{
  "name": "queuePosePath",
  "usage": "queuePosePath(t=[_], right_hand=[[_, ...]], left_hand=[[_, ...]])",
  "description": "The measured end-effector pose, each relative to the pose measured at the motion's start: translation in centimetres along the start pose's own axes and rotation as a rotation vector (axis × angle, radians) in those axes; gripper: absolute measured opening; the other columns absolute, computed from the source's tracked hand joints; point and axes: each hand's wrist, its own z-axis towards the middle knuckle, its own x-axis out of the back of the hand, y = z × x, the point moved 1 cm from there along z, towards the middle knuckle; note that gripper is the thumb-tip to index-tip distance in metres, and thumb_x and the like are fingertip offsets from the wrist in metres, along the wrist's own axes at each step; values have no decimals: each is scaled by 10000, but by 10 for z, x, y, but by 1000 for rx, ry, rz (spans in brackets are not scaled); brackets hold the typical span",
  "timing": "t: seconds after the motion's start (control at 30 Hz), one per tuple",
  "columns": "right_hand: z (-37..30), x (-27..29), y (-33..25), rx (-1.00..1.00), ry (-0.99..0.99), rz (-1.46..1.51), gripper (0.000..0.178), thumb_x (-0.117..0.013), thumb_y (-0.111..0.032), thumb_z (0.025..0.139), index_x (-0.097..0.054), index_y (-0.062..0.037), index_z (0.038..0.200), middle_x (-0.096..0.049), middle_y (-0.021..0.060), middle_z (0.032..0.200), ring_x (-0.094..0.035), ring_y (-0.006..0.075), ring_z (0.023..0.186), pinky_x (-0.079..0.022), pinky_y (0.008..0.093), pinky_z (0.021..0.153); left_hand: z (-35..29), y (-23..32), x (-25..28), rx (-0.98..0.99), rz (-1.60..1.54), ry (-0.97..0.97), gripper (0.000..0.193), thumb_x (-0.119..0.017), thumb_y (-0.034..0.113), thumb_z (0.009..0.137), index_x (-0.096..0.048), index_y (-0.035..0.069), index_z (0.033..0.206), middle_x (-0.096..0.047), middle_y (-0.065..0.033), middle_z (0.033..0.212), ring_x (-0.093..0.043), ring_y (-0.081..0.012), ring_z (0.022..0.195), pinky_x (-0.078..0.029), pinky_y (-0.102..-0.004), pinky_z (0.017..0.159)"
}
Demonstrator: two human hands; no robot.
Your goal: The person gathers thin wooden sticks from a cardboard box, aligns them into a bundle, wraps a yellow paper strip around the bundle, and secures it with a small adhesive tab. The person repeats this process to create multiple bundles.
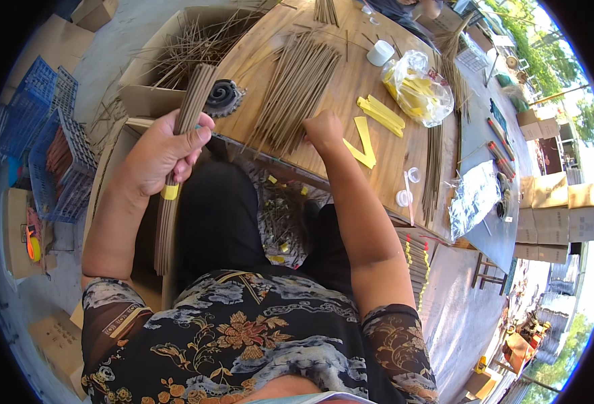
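My left hand [169,151] is wrapped round a bundle of thin brown incense sticks [196,97], held steeply tilted left of the table. A yellow paper band [169,192] circles the bundle just below my fingers. At the table's near side, my right hand [324,129] has its fingers curled in at the right edge of a loose pile of brown sticks [297,87]; its fingertips are mostly hidden. Yellow paper strips lie right of that hand: a folded V-shaped strip [363,145] close to the wrist and a small stack of strips [381,116] beyond it.
On the wooden table [256,50] are a plastic bag of yellow strips [418,91], a white cup [379,53] and a black toothed tape dispenser [224,98]. A cardboard box of sticks [142,101] stands left, near blue crates [61,161]. Another person [404,8] sits across.
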Motion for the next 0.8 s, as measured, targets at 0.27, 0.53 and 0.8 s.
queuePosePath(t=[0.27, 0.53, 0.8], right_hand=[[1, 20, -23, -126, -189, 93, 198, -586, -98, 730, -570, 74, 634, -588, 149, 546, -592, 228, 436, -489, 306, 407], [0, 24, -12, -288, -274, 468, 115, -559, -35, 724, -548, 78, 712, -572, 133, 619, -572, 202, 482, -485, 294, 395], [-37, 67, -23, -120, -92, 897, 72, -538, -12, 747, -550, 59, 753, -575, 102, 630, -562, 153, 492, -511, 268, 472]], left_hand=[[-1, -15, 0, 59, -18, -58, 203, -601, 189, 828, -482, 77, 948, -449, 11, 580, -378, -26, 371, -326, -155, 328], [-15, -12, -2, 120, -51, -110, 240, -606, 205, 823, -478, 55, 960, -425, 16, 590, -360, -21, 382, -311, -152, 331], [-27, -18, -15, 183, -91, -157, 237, -621, 157, 806, -477, 39, 954, -450, 2, 601, -379, -26, 384, -315, -153, 323]])
